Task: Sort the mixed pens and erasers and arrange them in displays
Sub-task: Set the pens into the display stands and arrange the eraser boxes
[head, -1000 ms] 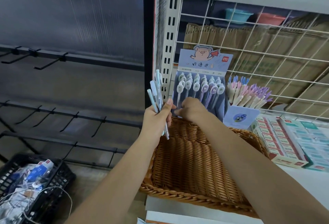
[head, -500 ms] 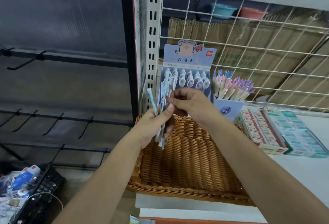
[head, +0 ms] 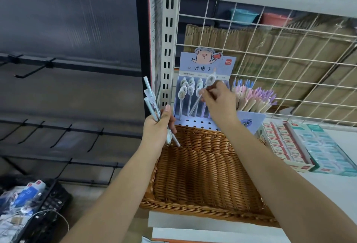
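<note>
Pen bundle (head: 150,97) gripped by left hand (head: 157,129), ends blurred, right hand (head: 218,105) pinching single pen (head: 194,105) before display (head: 207,65)

The woven basket (head: 202,210) is honey-brown, the display card (head: 207,68) lilac with a pink pig (head: 204,57), the pens (head: 255,97) beside it pink, purple and blue, and the eraser boxes (head: 286,146) red-and-white and, it seems, teal.

Pen display (head: 204,68) behind basket (head: 202,175)

Pen display header card (head: 207,66) read "妙语连"; red "deli" logo sat in top right corner; smaller print stayed illegible.
</note>
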